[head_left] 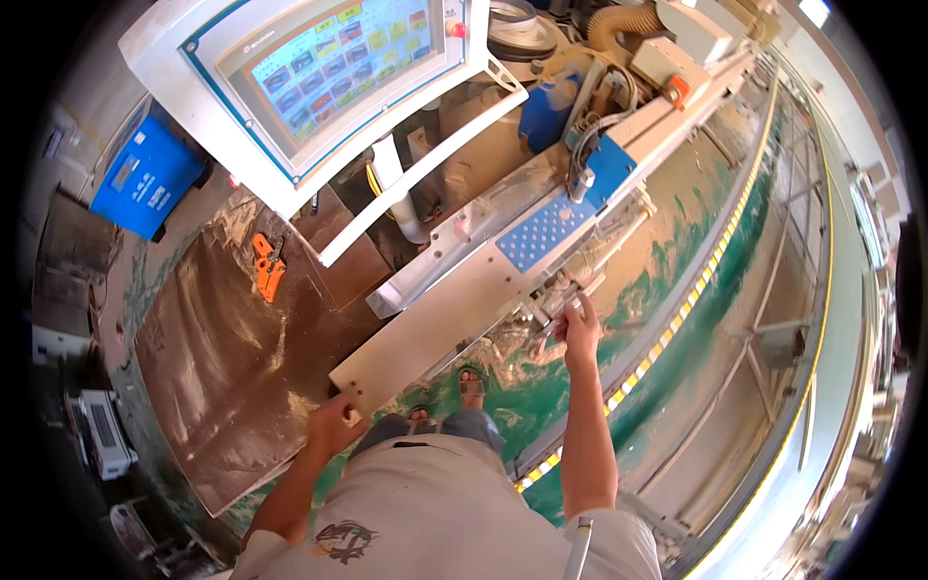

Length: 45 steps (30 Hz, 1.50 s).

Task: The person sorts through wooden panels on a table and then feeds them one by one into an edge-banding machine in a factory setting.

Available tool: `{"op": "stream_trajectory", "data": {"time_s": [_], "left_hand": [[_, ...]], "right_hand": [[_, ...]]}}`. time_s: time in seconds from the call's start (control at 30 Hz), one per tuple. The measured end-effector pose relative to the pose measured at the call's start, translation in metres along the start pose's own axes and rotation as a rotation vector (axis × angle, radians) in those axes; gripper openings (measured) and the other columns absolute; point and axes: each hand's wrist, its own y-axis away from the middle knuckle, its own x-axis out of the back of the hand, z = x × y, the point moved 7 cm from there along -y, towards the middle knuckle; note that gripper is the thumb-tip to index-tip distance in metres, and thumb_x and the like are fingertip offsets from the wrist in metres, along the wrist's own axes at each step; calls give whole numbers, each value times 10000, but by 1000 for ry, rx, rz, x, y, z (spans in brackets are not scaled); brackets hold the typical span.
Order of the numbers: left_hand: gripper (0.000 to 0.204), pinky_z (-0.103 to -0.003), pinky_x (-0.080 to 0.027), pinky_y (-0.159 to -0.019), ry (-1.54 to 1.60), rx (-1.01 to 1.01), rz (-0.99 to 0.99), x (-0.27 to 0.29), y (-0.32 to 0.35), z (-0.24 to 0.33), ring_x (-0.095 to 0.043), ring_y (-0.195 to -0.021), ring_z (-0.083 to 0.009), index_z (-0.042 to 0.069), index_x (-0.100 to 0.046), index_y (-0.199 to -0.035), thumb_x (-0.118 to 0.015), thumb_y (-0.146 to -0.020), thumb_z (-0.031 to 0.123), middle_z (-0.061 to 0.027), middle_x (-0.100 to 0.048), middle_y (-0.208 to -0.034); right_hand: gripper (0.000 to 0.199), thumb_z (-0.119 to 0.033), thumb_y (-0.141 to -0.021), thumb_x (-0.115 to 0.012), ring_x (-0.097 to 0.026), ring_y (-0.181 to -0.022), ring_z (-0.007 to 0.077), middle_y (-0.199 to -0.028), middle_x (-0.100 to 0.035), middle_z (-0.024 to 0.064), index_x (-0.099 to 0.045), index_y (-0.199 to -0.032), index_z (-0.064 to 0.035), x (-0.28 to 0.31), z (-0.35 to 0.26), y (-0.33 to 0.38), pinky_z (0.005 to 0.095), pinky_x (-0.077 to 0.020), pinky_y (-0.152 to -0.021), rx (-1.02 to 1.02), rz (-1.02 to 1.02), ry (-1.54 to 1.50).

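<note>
My right hand [580, 333] reaches forward along the right side of a long machine. Its fingers are closed around a small metal fitting [553, 302] that sticks out below the machine's beam; the fingertips are partly hidden. My left hand [335, 425] is curled at the near corner of the pale flat machine beam [425, 333]. Whether anything lies inside its fingers does not show. Further along the beam is a blue plate with pale round dots [543, 234], followed by a blue block [611, 169] with a metal cylinder beside it.
A white control panel with a lit touchscreen [338, 72] overhangs the beam. An orange tool [268, 266] lies on the dusty brown board [232, 358] at left. A blue bin [150, 174] stands behind. A rail with yellow-and-white marks [691, 300] curves along the right. Sawdust covers the green floor.
</note>
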Motion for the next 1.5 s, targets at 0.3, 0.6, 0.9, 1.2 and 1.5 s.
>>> {"op": "stream_trajectory", "data": {"time_s": [0.3, 0.6, 0.9, 1.2, 1.5], "left_hand": [[352, -444, -500, -565, -55, -296, -143, -27, -67, 55, -645, -611, -384, 37, -625, -697, -793, -750, 342, -179, -643, -669], [447, -486, -533, -741, -18, -531, -123, -107, -156, 63, -703, -754, -366, -48, -681, -832, -746, -840, 394, -219, -725, -824], [588, -432, -402, -502, -94, -608, 45, -147, -133, 82, -524, -479, -244, 23, -590, -706, -563, -1007, 528, -96, -539, -574], [311, -336, -450, -428, -267, -129, -568, -287, 227, 12, -537, -449, -177, 18, -562, -831, -615, -1008, 269, -103, -622, -677], [239, -308, -480, -494, -117, -373, -850, -353, 352, 118, -583, -505, -140, 29, -584, -835, -650, -982, 205, -57, -652, -698]], "right_hand": [[400, -157, -981, -606, -642, -589, 141, -809, -681, 72, -584, -1340, 18, 166, 82, 363, 265, -482, -501, -137, 493, 5], [342, -174, -980, -617, -651, -620, 154, -827, -686, 65, -626, -1273, 2, 306, 177, 738, 286, -499, -525, -176, 1146, -169], [437, -270, -874, -669, -697, -1003, 360, -1048, -738, 208, -681, -1222, -7, 428, 334, 1133, 403, -533, -927, -685, 1993, 407], [1205, -704, -683, -782, -283, -1481, 383, -1600, -282, 240, -186, -1623, -240, 473, 445, 1352, 600, -292, -1158, -1517, 1951, 6], [923, -537, -631, -829, -465, -1301, 432, -1389, -524, 234, -504, -1419, -186, 486, 434, 1359, 536, -392, -1085, -1345, 2137, 197]]}}
